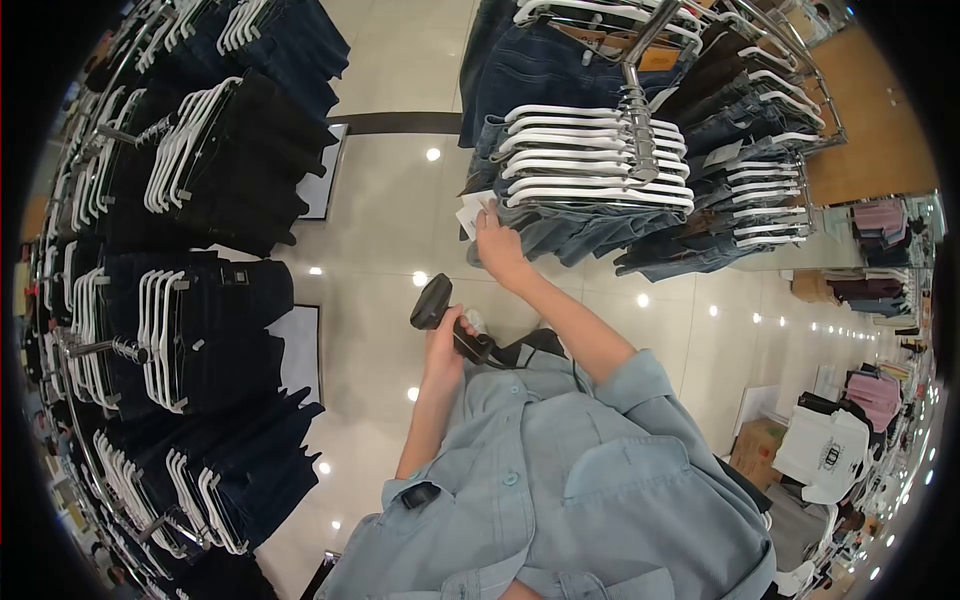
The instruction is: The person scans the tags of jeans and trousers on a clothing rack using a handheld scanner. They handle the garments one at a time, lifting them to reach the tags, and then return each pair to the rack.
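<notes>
My left hand [447,338] is wrapped around the handle of a black handheld barcode scanner [433,300], its head tilted up and to the left. At the left side of a row of hanging jeans [570,235], my right hand [497,245] pinches a white paper price tag [473,214]. The jeans hang from white hangers [590,165] packed close together on a metal display arm [638,120]. Between the scanner and the tag there is a gap. A dark cable runs near the scanner's lower end, across the front of my shirt.
Racks of dark trousers [225,165] on white hangers line the left side. More jeans [690,240] hang at the right on another rail. A white T-shirt [822,452] and a cardboard box [758,450] stand farther right. Shiny tiles [380,240] cover the floor.
</notes>
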### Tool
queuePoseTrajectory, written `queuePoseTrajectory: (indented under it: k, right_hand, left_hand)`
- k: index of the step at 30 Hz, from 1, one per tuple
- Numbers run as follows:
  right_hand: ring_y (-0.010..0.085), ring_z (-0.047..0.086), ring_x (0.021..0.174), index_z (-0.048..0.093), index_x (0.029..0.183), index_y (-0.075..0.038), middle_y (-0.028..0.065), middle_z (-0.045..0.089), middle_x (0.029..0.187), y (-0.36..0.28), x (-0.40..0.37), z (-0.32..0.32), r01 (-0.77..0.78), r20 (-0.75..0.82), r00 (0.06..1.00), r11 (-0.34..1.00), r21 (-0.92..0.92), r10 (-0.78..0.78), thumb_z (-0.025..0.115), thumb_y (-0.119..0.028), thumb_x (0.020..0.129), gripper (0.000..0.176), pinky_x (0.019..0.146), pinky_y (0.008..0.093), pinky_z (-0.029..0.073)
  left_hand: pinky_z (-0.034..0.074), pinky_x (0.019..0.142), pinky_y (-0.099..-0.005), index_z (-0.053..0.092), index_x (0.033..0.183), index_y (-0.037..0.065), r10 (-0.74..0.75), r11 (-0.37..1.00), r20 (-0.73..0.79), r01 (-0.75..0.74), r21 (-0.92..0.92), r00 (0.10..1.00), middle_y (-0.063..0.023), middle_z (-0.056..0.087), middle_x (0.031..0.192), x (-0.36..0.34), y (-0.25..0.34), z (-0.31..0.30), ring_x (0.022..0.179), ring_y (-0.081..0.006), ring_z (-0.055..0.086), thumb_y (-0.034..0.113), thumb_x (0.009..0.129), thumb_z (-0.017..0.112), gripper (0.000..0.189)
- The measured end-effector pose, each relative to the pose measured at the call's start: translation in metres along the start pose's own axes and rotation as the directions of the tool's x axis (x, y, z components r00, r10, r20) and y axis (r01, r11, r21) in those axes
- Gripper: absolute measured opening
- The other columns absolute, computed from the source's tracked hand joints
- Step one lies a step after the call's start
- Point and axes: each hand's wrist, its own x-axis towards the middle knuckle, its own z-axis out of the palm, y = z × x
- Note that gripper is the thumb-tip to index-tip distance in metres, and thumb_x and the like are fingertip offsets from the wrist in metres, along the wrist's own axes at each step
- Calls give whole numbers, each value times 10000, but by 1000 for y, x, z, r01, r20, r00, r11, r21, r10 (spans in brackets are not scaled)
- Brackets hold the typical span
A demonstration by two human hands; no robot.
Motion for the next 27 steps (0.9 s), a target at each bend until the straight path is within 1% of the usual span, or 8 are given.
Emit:
queuePoseTrajectory:
  k: [2,5,7,9,16,20,23,27]
  right_hand:
    - [392,741,745,541,1202,54,313,573,1288,-5,6,12,-120,-62,991,991,-60,116,600,-64,894,335,649,460,613]
    - [347,753,739,505,1314,114,288,564,1318,-6,10,10,-134,-3,991,990,-42,134,632,-56,859,503,638,391,613]
    - [339,754,754,507,1303,107,252,624,1216,-12,13,-8,-126,10,992,990,-64,127,642,-60,855,497,639,390,614]
    - [330,753,762,530,1262,96,219,670,1103,-18,14,-26,-117,-122,987,990,-82,107,652,-60,857,450,643,387,614]
    - [334,748,792,624,1055,24,214,617,1089,14,20,19,-140,39,988,975,-170,149,726,-196,858,312,642,407,601]
    - [339,747,805,657,1034,-15,189,642,1052,26,16,37,-82,54,993,957,-278,101,737,-248,875,293,649,418,598]
    - [364,737,761,629,1081,-38,183,664,970,24,14,27,-39,25,999,969,-246,47,691,-272,929,286,633,424,592]
    - [351,736,698,564,1164,-52,219,716,824,12,20,-2,-84,25,996,996,29,83,595,-282,996,287,635,458,583]
  left_hand:
    - [523,727,-338,545,985,99,11,1000,-7,-11,-9,1000,-11,560,782,-2,1,-3,729,-145,578,198,971,673,162]
    - [524,728,-334,547,990,100,33,999,-15,-33,-22,999,-8,560,784,-8,2,-6,733,-141,580,203,972,674,164]
    - [525,728,-333,548,992,99,46,999,-14,-47,-27,999,-6,559,786,-9,3,-10,735,-140,581,205,972,674,166]
    - [526,728,-333,551,994,98,36,999,0,-36,-34,999,-4,557,789,-7,1,-15,736,-138,581,207,972,673,166]
    - [528,722,-334,549,984,102,22,999,-21,-23,-23,1000,-2,558,791,-9,1,-14,731,-136,582,204,965,678,166]
    - [528,717,-333,545,989,101,30,999,-18,-30,-16,999,-3,558,792,-10,0,-16,730,-136,583,208,961,682,176]
    - [528,716,-332,547,984,101,27,999,-24,-28,-20,999,-4,558,792,-10,1,-17,730,-137,584,211,961,681,174]
    - [525,713,-333,558,972,99,35,999,-23,-35,-32,999,-5,559,787,-10,-1,-18,731,-138,584,213,966,675,162]
